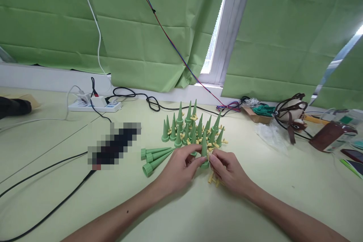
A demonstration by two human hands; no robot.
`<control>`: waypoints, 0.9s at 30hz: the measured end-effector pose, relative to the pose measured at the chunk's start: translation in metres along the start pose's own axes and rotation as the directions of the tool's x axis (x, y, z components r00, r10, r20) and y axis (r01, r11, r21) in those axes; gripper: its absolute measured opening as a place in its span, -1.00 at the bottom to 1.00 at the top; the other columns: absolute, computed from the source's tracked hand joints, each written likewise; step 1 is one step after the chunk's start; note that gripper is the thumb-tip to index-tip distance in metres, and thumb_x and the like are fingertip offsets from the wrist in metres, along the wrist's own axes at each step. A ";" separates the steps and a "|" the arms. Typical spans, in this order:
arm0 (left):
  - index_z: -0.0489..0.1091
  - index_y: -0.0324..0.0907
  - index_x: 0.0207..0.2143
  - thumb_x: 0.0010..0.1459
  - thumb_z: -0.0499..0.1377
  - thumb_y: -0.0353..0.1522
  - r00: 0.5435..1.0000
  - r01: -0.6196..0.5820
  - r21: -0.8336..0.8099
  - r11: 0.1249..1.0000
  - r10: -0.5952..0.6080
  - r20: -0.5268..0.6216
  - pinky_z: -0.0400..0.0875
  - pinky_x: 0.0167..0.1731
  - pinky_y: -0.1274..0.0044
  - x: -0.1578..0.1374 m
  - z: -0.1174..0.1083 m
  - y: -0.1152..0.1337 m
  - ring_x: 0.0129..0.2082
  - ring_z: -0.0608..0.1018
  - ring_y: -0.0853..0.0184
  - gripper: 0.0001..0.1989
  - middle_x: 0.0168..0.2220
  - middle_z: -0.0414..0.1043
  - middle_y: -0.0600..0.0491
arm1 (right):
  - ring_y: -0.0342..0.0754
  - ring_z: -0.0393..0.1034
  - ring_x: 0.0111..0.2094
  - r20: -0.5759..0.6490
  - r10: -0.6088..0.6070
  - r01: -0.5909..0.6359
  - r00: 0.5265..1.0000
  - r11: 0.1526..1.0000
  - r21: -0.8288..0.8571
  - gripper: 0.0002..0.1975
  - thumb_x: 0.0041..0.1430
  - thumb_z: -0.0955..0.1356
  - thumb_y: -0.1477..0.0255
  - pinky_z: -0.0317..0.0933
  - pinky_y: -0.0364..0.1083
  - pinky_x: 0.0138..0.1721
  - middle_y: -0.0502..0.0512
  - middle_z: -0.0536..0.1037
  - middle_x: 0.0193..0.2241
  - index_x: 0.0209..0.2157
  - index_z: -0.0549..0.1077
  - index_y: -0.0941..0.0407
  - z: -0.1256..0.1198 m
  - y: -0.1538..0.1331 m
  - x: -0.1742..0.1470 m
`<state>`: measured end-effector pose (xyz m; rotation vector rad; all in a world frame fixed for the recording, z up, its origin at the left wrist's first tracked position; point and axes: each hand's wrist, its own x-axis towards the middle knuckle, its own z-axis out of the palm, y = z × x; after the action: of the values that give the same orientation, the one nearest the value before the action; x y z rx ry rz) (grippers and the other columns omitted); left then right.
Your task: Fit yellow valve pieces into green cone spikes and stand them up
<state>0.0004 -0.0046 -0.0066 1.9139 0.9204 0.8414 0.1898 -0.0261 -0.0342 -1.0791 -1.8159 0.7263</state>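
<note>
So the left hand (180, 164) has a green cone (204, 145) pinched between thumb and fingers down near its base, tip pointing up, pretty much upright. Can't really tell if the base is touching the table (272, 159) or held just off it. The right hand (231, 172) is right up against the cone's other side, thumb and forefinger pinched together on a little yellow bit (208, 155), most of it hidden by the fingertips, other fingers curled in. A few loose yellow pieces (210, 177) lie on the table just under that hand, partly covered by it. Right behind the hands there's a whole cluster of standing cones (180, 115), all tip up and packed close, lots of them with yellow pieces sticking out the side. Three more cones (148, 170) are lying down just left of the left hand, wide ends facing left. Further left there's a dark thing that's pixelated out, so no clue what it is, and behind that a white power strip (85, 108) with plugs in it. Over on the right, near the back, there's a cardboard box (256, 116) with a crumpled clear bag (269, 132) in front.
</note>
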 end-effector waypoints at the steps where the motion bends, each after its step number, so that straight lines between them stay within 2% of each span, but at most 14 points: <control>1: 0.35 -0.16 -0.20 0.30 0.10 -0.20 0.999 0.036 -0.053 0.998 -0.035 0.018 0.11 -0.62 0.61 0.000 0.000 0.000 -0.65 0.22 0.45 -0.79 -0.62 0.19 0.22 | -0.18 0.01 -0.60 0.002 0.001 -0.001 1.000 1.000 -0.002 -0.59 0.39 0.20 0.25 -0.05 -0.15 -0.54 -0.12 0.14 -0.63 -0.55 0.13 0.08 0.000 -0.001 0.000; 3: 0.36 -0.16 -0.19 0.31 0.09 -0.16 0.996 0.082 -0.138 0.987 -0.076 0.050 0.13 -0.65 0.62 0.000 0.000 -0.002 -0.68 0.23 0.46 -0.75 -0.66 0.21 0.23 | -0.18 0.00 -0.59 0.011 0.004 -0.004 1.000 1.000 0.000 -0.61 0.36 0.24 0.26 -0.07 -0.16 -0.55 -0.12 0.14 -0.63 -0.54 0.14 0.08 0.001 -0.003 -0.001; 5: 0.35 -0.17 -0.28 0.32 0.06 -0.12 0.994 0.100 -0.188 0.977 -0.089 0.068 0.15 -0.65 0.62 0.001 0.001 -0.003 -0.70 0.26 0.46 -0.70 -0.69 0.21 0.22 | -0.19 -0.02 -0.59 0.021 0.010 -0.010 1.000 1.000 0.003 -0.63 0.33 0.26 0.28 -0.08 -0.17 -0.56 -0.14 0.13 -0.64 -0.54 0.14 0.07 0.002 -0.004 -0.001; 10: 0.24 -0.17 -0.45 0.33 0.02 -0.08 0.993 0.097 -0.234 0.967 -0.077 0.092 0.14 -0.69 0.62 0.003 0.003 -0.006 -0.76 0.24 0.47 -0.60 -0.74 0.20 0.21 | -0.19 -0.01 -0.60 0.021 0.012 -0.012 1.000 1.000 -0.002 -0.64 0.30 0.27 0.31 -0.07 -0.17 -0.56 -0.14 0.14 -0.65 -0.55 0.12 0.07 0.006 -0.005 -0.002; 20: 0.31 -0.19 -0.42 0.32 0.02 -0.06 0.987 0.124 -0.233 0.965 -0.095 0.130 0.04 -0.76 0.63 0.004 0.002 -0.009 -0.81 0.20 0.48 -0.58 -0.77 0.23 0.19 | -0.19 0.01 -0.59 0.004 0.001 -0.001 1.000 0.999 -0.046 -0.66 0.28 0.26 0.36 -0.07 -0.17 -0.56 -0.13 0.14 -0.65 -0.55 0.11 0.07 0.008 -0.007 -0.005; 27: 0.23 -0.17 -0.48 0.32 0.02 -0.06 0.987 0.124 -0.238 0.963 -0.095 0.128 0.04 -0.76 0.64 0.003 0.003 -0.010 -0.81 0.20 0.48 -0.57 -0.78 0.20 0.20 | -0.20 0.00 -0.60 0.006 -0.048 0.048 0.999 0.994 -0.095 -0.67 0.26 0.27 0.41 -0.08 -0.17 -0.56 -0.14 0.12 -0.65 -0.56 0.10 0.08 0.008 -0.008 -0.005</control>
<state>0.0011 0.0006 -0.0164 1.6639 0.8048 0.7343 0.1812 -0.0340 -0.0330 -1.0924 -1.8893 0.6192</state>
